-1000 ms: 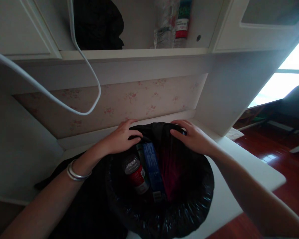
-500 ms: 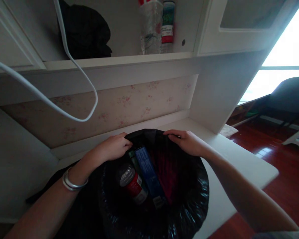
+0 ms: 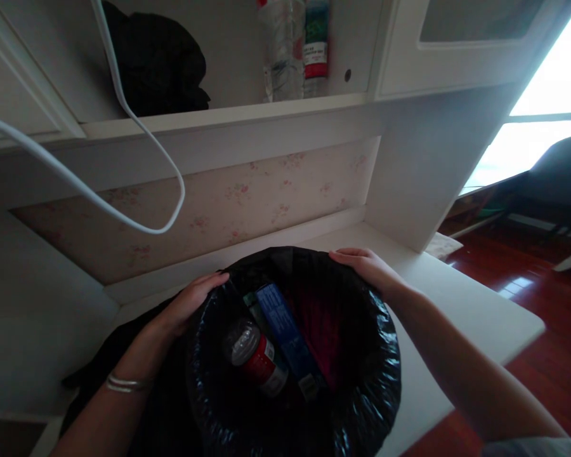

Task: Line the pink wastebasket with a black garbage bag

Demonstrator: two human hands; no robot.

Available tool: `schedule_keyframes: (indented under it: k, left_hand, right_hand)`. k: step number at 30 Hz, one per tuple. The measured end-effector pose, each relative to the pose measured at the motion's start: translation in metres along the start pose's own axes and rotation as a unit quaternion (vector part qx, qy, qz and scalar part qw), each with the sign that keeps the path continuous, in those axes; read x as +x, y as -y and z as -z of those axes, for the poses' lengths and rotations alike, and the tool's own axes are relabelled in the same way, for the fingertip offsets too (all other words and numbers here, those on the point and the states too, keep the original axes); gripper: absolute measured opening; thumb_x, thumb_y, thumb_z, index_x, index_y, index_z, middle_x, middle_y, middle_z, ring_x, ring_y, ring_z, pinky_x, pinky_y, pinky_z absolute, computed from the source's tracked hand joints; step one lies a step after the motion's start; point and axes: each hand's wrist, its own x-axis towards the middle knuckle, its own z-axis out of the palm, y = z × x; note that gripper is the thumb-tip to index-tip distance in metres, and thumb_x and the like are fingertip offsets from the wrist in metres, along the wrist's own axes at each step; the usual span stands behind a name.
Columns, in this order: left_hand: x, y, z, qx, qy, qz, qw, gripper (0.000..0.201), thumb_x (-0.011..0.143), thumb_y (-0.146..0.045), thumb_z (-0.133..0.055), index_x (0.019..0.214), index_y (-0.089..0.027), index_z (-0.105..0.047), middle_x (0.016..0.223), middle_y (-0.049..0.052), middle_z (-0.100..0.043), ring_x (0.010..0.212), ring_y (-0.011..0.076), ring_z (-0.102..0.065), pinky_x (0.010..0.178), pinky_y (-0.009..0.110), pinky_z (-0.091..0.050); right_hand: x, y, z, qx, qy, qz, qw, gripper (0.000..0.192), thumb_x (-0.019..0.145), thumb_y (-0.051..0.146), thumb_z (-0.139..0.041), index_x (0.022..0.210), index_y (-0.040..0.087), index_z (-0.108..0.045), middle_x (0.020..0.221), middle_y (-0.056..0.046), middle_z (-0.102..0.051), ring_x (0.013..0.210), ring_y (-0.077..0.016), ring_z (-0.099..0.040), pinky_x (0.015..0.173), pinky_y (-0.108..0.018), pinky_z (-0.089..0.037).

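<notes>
A bin lined with a black plastic bag (image 3: 361, 406) stands on the white desk (image 3: 461, 311) in front of me. Inside lie a plastic bottle with a red label (image 3: 257, 355), a blue box (image 3: 288, 336) and something dark red. My left hand (image 3: 190, 304) lies flat on the bag's left rim, fingers stretched along it. My right hand (image 3: 368, 270) rests on the far right rim, fingers curled over the edge. A silver bangle sits on my left wrist.
A white cable (image 3: 137, 127) loops down from the upper left. On the shelf above stand a clear bottle (image 3: 283, 51), a second bottle (image 3: 316, 44) and a black bundle (image 3: 157, 60). Dark cloth lies at the bin's left. Red wooden floor shows at right.
Both hands slid apart along the bag's rim, the left hand down the left side, the right hand further right. The bag's opening spread wider.
</notes>
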Motion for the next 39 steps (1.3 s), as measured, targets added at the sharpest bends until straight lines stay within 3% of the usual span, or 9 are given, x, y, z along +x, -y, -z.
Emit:
schedule_keyframes:
  k: [9,16,18,20,22,23,29,34,39]
  left_hand:
    - [-0.022,0.011,0.011,-0.062,0.017,0.067,0.996,0.051,0.09,-0.061,-0.069,0.115,-0.018,-0.08,0.108,0.01,-0.083,0.094,0.0303,-0.079,0.087,0.038,-0.061]
    - [-0.034,0.016,0.014,-0.042,-0.007,0.097,0.994,0.061,0.089,-0.07,-0.064,0.122,-0.02,-0.079,0.117,0.008,-0.082,0.104,0.0326,-0.077,0.095,0.039,-0.058]
    - [-0.036,0.016,0.011,-0.051,-0.021,0.091,0.994,0.061,0.089,-0.07,-0.065,0.123,-0.021,-0.078,0.121,0.008,-0.08,0.111,0.0328,-0.075,0.102,0.04,-0.056]
    - [-0.039,0.017,0.006,-0.076,-0.047,0.08,0.993,0.061,0.09,-0.069,-0.066,0.127,-0.021,-0.076,0.126,0.009,-0.078,0.118,0.0332,-0.072,0.109,0.043,-0.052]
    - [-0.043,0.019,0.001,-0.104,-0.08,0.059,0.99,0.059,0.092,-0.065,-0.065,0.131,-0.022,-0.074,0.133,0.009,-0.075,0.126,0.0332,-0.069,0.115,0.046,-0.047]
    - [-0.046,0.02,-0.001,-0.115,-0.096,0.039,0.988,0.058,0.093,-0.064,-0.064,0.133,-0.022,-0.072,0.138,0.009,-0.073,0.131,0.033,-0.066,0.118,0.047,-0.045]
    - [-0.079,0.037,-0.009,-0.098,-0.173,-0.086,0.976,0.061,0.085,-0.062,-0.074,0.139,-0.032,-0.068,0.157,0.002,-0.057,0.152,0.0326,-0.044,0.129,0.047,-0.029]
    - [-0.105,0.043,-0.024,-0.055,-0.178,-0.074,0.98,0.071,0.083,-0.055,-0.08,0.148,-0.041,-0.058,0.161,-0.001,-0.053,0.153,0.0345,-0.041,0.13,0.05,-0.027]
    - [-0.106,0.047,-0.031,-0.113,-0.179,-0.062,0.975,0.07,0.085,-0.052,-0.078,0.15,-0.041,-0.056,0.159,-0.001,-0.056,0.152,0.033,-0.043,0.129,0.05,-0.029]
  right_hand:
    - [0.012,-0.02,0.007,-0.072,-0.01,0.052,0.996,0.044,0.081,0.064,-0.07,0.088,0.021,-0.072,0.087,-0.007,-0.077,0.077,-0.022,-0.071,0.07,-0.034,-0.058]
    - [0.017,0.027,-0.01,-0.185,0.001,0.173,0.967,0.031,0.088,0.048,-0.07,0.106,0.023,-0.073,0.109,-0.007,-0.077,0.102,-0.0244,-0.071,0.097,-0.04,-0.054]
    - [0.02,0.044,-0.027,-0.268,0.057,0.233,0.933,0.039,0.091,0.044,-0.069,0.124,0.024,-0.072,0.125,-0.008,-0.075,0.112,-0.0254,-0.07,0.105,-0.04,-0.051]
    - [0.027,0.057,-0.046,-0.393,0.123,0.297,0.862,0.049,0.098,0.044,-0.061,0.143,0.023,-0.063,0.144,-0.01,-0.067,0.127,-0.0268,-0.065,0.113,-0.041,-0.046]
    - [0.037,0.062,-0.062,-0.491,0.157,0.327,0.792,0.051,0.104,0.043,-0.052,0.15,0.02,-0.058,0.152,-0.011,-0.061,0.136,-0.0272,-0.06,0.117,-0.039,-0.042]
    - [0.043,0.063,-0.068,-0.513,0.158,0.326,0.778,0.048,0.105,0.04,-0.05,0.147,0.02,-0.061,0.149,-0.011,-0.064,0.136,-0.0272,-0.061,0.115,-0.038,-0.043]
    - [0.07,0.055,-0.073,-0.527,0.086,0.289,0.794,0.024,0.098,0.025,-0.06,0.102,0.02,-0.083,0.1,-0.007,-0.083,0.092,-0.023,-0.076,0.078,-0.028,-0.049]
    - [0.075,0.053,-0.07,-0.519,0.03,0.259,0.814,0.021,0.094,0.023,-0.063,0.093,0.018,-0.083,0.087,-0.005,-0.081,0.079,-0.0192,-0.072,0.065,-0.026,-0.042]
    - [0.073,0.053,-0.071,-0.523,-0.014,0.247,0.816,0.021,0.092,0.023,-0.063,0.092,0.019,-0.083,0.086,-0.004,-0.081,0.077,-0.0196,-0.072,0.067,-0.027,-0.043]
